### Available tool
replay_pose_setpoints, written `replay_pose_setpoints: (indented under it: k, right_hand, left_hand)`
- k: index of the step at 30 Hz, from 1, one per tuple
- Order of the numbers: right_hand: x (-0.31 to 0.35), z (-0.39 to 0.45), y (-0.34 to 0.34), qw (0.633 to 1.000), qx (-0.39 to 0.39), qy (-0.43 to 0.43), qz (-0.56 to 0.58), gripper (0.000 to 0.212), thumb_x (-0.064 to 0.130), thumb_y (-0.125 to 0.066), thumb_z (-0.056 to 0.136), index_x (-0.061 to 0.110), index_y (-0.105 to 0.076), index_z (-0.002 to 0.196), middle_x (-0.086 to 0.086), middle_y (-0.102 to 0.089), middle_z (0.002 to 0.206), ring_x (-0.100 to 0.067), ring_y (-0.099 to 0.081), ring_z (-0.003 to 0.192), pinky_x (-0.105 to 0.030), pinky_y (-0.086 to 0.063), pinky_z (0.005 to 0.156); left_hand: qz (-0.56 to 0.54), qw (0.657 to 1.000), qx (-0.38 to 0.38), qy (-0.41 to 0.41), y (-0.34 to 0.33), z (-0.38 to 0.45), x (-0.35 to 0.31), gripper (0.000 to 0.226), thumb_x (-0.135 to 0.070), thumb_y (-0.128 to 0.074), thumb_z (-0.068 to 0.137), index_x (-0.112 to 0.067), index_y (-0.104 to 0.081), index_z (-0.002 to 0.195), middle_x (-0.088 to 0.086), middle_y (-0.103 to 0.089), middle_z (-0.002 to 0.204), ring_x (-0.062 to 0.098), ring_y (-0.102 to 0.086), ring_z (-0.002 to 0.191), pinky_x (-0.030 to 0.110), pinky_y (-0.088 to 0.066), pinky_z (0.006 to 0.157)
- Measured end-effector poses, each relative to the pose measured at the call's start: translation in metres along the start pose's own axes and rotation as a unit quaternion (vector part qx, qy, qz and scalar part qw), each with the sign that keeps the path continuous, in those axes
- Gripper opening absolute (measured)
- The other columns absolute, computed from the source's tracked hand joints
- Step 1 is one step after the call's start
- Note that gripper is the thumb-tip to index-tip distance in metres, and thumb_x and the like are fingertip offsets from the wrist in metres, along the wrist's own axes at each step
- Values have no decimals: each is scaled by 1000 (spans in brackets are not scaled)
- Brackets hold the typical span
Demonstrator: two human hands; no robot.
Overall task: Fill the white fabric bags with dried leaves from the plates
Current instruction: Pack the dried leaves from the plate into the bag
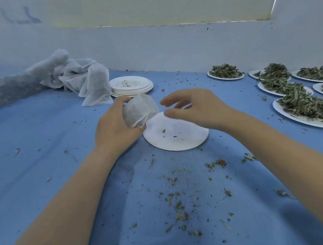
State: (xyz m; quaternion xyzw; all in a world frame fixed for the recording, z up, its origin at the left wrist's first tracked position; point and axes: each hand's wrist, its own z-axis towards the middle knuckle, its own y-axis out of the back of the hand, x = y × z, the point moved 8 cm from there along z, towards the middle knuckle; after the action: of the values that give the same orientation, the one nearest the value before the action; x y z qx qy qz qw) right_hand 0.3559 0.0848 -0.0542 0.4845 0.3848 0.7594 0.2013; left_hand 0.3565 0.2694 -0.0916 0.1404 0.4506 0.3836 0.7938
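My left hand (114, 126) grips a bulging white fabric bag (141, 109) just above the left rim of a white paper plate (177, 136). That plate lies on the blue cloth and carries only a few leaf crumbs. My right hand (192, 108) hovers over the plate's far edge, right of the bag, fingers loosely curved and holding nothing. Several plates heaped with dried green leaves (303, 104) stand at the right.
A stack of used paper plates (132, 85) sits behind the bag. A heap of white fabric bags (78, 78) lies at the back left against the wall. Leaf bits (177, 201) are scattered over the blue cloth (41, 142) near me.
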Motion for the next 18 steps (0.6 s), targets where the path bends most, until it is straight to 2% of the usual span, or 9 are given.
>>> replay_pose_setpoints:
  k: [2, 3, 5, 7, 10, 14, 18]
  right_hand:
    - [-29, -8, -15, 989, 65, -97, -96, 90, 67, -68, 63, 30, -37, 139, 9, -41, 142, -12, -36, 132, -33, -32, 106]
    - [-41, -13, -23, 974, 101, -136, -148, 115, 76, -67, 53, 26, -21, 147, 2, -28, 150, -20, -24, 139, -40, -25, 109]
    - [-57, -20, -32, 956, 130, -178, -196, 141, 87, -62, 37, 27, -1, 149, -5, -14, 155, -28, -13, 142, -47, -19, 111]
    - [-66, -23, -34, 959, 119, -196, -169, 149, 91, -58, 28, 29, 4, 149, -7, -15, 154, -30, -14, 141, -48, -18, 110]
    - [-66, -21, -35, 971, 82, -180, -136, 147, 90, -62, 31, 27, 0, 149, -6, -22, 153, -29, -20, 140, -48, -20, 110]
    - [-55, -10, -31, 980, 36, -157, -113, 144, 90, -61, 33, 26, -3, 149, -5, -24, 152, -28, -21, 139, -47, -21, 109]
    - [-36, 24, -21, 988, -1, -136, -75, 138, 87, -63, 39, 26, -5, 148, -2, -25, 151, -27, -21, 138, -46, -22, 108]
  left_hand:
    - [-22, 1000, -5, 19, 1, 0, 5, 52, -37, -76, 66, -34, -46, 109, -19, -54, 92, 9, -51, 85, 21, -37, 65]
    - [-30, 999, -7, 30, 1, -1, 6, 51, -38, -76, 66, -35, -45, 106, -20, -54, 88, 8, -51, 84, 17, -35, 62]
    - [-40, 998, -12, 51, 1, -3, 9, 50, -40, -75, 65, -37, -43, 103, -25, -51, 84, 5, -49, 81, 12, -31, 60]
    - [-52, 996, -18, 71, 3, -5, 13, 50, -40, -75, 65, -38, -40, 101, -27, -48, 83, -2, -46, 76, 10, -29, 59]
    - [-73, 992, -18, 98, 5, -6, 20, 51, -38, -76, 66, -37, -39, 101, -27, -48, 84, -10, -45, 75, 11, -31, 59]
    - [-91, 987, -28, 127, 9, -4, 23, 45, -34, -72, 70, -31, -42, 103, -22, -50, 84, -7, -47, 75, 13, -33, 57]
    - [-118, 971, -103, 182, 32, 15, 32, 40, -32, -69, 74, -23, -42, 102, -20, -47, 80, -6, -44, 66, 4, -33, 46]
